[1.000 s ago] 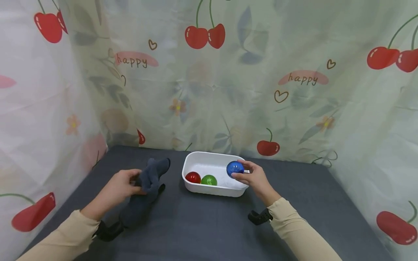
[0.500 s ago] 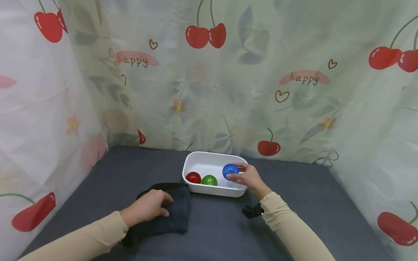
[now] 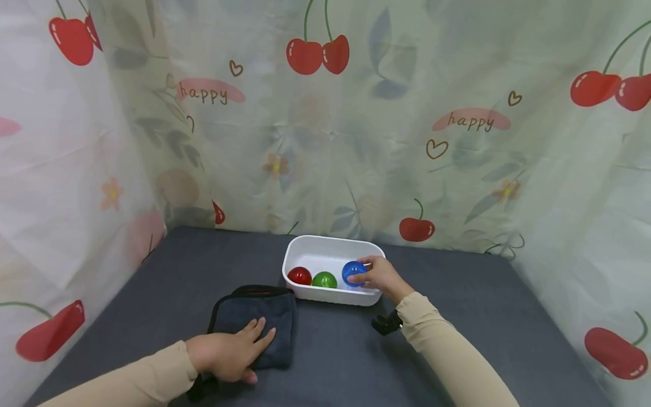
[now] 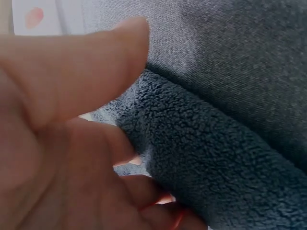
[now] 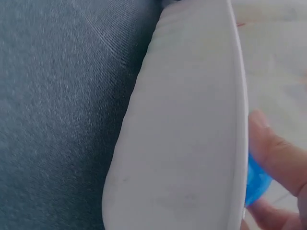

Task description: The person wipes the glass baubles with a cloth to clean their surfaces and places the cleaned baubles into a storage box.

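Note:
My left hand (image 3: 229,351) rests with spread fingers on a folded dark blue towel (image 3: 277,319) at the front left of the white tray (image 3: 325,295). The left wrist view shows the towel's fuzzy pile (image 4: 201,139) alongside the thumb (image 4: 91,72). Over at the tray's right end, my right hand (image 3: 383,278) holds a shiny blue ball (image 3: 351,271) between thumb and fingers, low inside the tray. In the right wrist view the tray's wall hides most of that ball (image 5: 257,179). A red ball (image 3: 300,275) and a green ball (image 3: 324,279) lie at the tray's left and middle.
Dark grey cloth (image 3: 458,328) covers the table. A curtain (image 3: 330,141) printed with cherries stands behind and along both sides, close to the tray's back. The towel's far right corner comes right up to the tray's front left.
My left hand has brought the bunched towel right and laid it flat, then let go and spread its fingers on it. My right hand has lowered the blue ball leftward into the tray.

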A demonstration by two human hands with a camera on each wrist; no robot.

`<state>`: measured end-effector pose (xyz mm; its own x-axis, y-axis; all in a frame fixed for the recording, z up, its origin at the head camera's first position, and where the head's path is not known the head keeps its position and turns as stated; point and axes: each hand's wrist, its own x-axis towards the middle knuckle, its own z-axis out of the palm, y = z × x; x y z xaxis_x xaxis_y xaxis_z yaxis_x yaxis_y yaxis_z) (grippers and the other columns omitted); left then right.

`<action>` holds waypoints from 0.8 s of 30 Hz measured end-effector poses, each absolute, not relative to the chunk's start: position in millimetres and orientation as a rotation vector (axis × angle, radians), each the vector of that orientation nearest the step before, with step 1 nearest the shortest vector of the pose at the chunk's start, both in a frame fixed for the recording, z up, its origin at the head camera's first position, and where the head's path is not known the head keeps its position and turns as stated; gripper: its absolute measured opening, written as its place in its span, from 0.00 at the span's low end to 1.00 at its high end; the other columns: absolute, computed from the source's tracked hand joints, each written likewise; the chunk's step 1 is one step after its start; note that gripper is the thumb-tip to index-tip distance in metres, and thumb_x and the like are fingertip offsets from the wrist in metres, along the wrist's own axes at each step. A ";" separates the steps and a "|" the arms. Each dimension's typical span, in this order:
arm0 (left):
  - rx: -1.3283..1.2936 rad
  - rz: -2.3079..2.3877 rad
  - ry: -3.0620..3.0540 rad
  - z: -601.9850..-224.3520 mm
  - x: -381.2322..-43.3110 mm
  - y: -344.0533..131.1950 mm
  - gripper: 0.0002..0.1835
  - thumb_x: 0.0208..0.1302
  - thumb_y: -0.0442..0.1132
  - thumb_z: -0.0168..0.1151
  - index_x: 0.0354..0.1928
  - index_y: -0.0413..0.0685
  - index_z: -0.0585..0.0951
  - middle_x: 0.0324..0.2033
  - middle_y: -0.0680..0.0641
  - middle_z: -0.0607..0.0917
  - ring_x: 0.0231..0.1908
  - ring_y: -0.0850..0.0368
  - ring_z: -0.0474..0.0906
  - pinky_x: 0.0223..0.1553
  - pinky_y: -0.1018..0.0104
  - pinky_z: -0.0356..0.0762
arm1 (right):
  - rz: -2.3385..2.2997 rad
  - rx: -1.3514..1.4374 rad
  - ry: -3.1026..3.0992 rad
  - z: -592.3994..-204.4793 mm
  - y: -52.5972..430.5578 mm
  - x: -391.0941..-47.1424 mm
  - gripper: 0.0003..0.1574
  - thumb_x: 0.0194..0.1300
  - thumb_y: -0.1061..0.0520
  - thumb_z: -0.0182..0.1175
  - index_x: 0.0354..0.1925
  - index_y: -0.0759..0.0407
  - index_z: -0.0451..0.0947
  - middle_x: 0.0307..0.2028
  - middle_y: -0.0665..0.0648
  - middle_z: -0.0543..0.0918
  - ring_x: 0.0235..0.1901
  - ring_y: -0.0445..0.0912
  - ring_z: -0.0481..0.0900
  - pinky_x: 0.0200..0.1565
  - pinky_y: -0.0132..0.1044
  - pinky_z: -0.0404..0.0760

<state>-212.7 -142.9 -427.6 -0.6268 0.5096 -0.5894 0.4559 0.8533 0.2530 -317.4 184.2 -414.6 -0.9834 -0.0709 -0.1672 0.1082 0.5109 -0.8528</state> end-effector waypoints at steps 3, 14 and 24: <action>0.682 0.097 2.339 -433.2 -213.8 -143.8 0.46 0.62 0.58 0.59 0.77 0.61 0.49 0.76 0.44 0.44 0.75 0.47 0.41 0.56 0.57 0.73 | -1.340 0.044 2.607 -414.2 179.9 -319.4 0.37 0.52 0.60 0.73 0.58 0.72 0.72 0.47 0.68 0.77 0.42 0.51 0.76 0.43 0.42 0.84; 0.781 0.239 2.315 -497.3 -251.4 -167.4 0.51 0.52 0.72 0.55 0.76 0.71 0.47 0.76 0.43 0.44 0.75 0.43 0.41 0.63 0.48 0.66 | -1.047 0.077 2.662 -412.3 171.2 -323.7 0.37 0.50 0.59 0.75 0.56 0.70 0.74 0.47 0.66 0.79 0.39 0.49 0.78 0.42 0.41 0.84; 0.799 0.277 2.333 -496.2 -253.5 -170.3 0.50 0.52 0.74 0.53 0.75 0.70 0.49 0.76 0.42 0.47 0.74 0.42 0.44 0.67 0.43 0.59 | -1.106 0.080 2.592 -410.3 173.0 -324.9 0.41 0.54 0.56 0.73 0.62 0.68 0.69 0.54 0.68 0.76 0.44 0.52 0.79 0.50 0.45 0.82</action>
<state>-253.5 -170.3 -496.2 -0.6047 0.6102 -0.5118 0.4732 0.7922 0.3854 -324.9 173.0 -410.3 -0.9469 -0.0736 -0.3129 0.1750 0.6985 -0.6939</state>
